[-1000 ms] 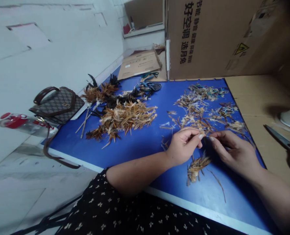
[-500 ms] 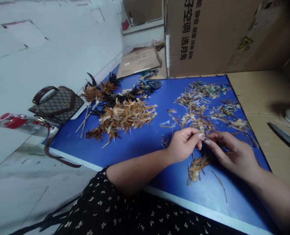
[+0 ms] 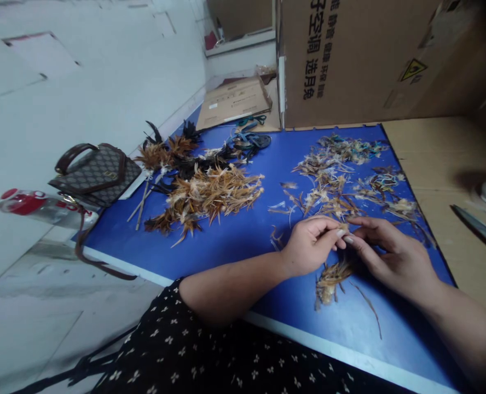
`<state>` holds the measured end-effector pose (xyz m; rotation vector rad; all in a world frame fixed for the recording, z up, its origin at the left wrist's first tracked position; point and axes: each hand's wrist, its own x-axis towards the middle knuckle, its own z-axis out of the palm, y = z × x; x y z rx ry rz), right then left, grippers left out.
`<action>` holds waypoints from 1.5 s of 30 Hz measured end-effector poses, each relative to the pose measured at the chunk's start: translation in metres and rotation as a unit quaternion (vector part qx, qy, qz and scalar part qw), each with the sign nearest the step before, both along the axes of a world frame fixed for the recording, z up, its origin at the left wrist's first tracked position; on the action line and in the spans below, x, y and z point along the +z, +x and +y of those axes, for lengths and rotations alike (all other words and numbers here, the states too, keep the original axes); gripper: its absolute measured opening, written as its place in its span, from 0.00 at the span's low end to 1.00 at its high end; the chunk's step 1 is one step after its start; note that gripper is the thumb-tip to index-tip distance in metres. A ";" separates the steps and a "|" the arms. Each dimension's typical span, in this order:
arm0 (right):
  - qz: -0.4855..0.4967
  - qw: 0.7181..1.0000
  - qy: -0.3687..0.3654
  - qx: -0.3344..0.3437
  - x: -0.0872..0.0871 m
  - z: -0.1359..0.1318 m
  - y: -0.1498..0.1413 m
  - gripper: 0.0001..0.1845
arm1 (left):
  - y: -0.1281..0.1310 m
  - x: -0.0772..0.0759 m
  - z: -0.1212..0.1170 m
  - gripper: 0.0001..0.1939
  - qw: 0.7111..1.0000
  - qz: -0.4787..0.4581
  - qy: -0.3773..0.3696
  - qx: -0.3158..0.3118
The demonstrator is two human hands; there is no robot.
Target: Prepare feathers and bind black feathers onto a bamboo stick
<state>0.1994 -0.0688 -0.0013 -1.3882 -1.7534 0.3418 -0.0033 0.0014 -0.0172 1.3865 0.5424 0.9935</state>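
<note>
My left hand (image 3: 312, 246) is closed in a pinch on a small tan feather (image 3: 342, 227) whose tip shows above the thumb. My right hand (image 3: 391, 254) meets it there, thumb and forefinger at the left fingertips; whether it grips the same feather is hidden. Just below both hands lies a small bunch of brown feathers (image 3: 328, 283) on the blue table (image 3: 235, 257). One thin loose feather (image 3: 369, 306) rests to its right. Beyond my hands spreads a litter of feather scraps (image 3: 325, 169).
A heap of golden-brown feathers (image 3: 214, 191) lies left of centre, with darker feathers (image 3: 169, 150) behind. A handbag (image 3: 99, 172) and a plastic bottle (image 3: 41, 207) are at the left. Scissors (image 3: 479, 227) lie on cardboard at the right. A large carton (image 3: 362, 65) stands at the back.
My right hand has come left, so its fingertips now meet those of my left hand. The view has shifted slightly; the feather piles look the same.
</note>
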 end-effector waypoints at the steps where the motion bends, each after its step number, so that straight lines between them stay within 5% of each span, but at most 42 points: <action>1: 0.001 1.000 -0.001 0.002 0.000 0.000 0.000 0.19 | 0.000 0.001 0.001 0.19 1.000 0.002 -0.007 0.003; 9: -0.055 0.996 0.067 0.004 0.013 0.004 0.002 0.04 | -0.003 0.006 0.009 0.19 0.996 0.012 -0.076 0.034; 15: -0.094 0.993 0.069 -0.025 0.013 0.006 0.004 0.05 | -0.007 0.013 0.002 0.15 0.990 0.022 0.044 0.131; 18: -0.085 0.994 0.070 0.012 0.014 0.006 0.000 0.05 | -0.007 0.012 -0.003 0.15 0.992 0.049 0.059 0.096; 25: -0.059 0.996 0.044 0.041 0.020 0.001 -0.009 0.05 | -0.003 -0.002 -0.002 0.15 0.996 0.077 -0.045 -0.006; 30: -0.013 1.000 0.007 -0.010 0.009 -0.003 -0.004 0.11 | -0.005 0.014 0.002 0.21 0.991 0.063 -0.109 -0.049; 34: 0.043 0.999 -0.022 0.021 0.007 -0.001 0.002 0.22 | -0.008 0.028 0.003 0.23 0.979 0.083 -0.162 -0.091; 39: 0.059 0.997 -0.015 0.044 0.023 0.004 0.003 0.12 | -0.010 0.035 0.006 0.21 0.968 0.095 -0.187 -0.136; 45: 0.089 0.993 -0.054 0.052 0.032 0.005 0.000 0.14 | -0.008 0.034 0.005 0.22 0.961 0.109 -0.208 -0.146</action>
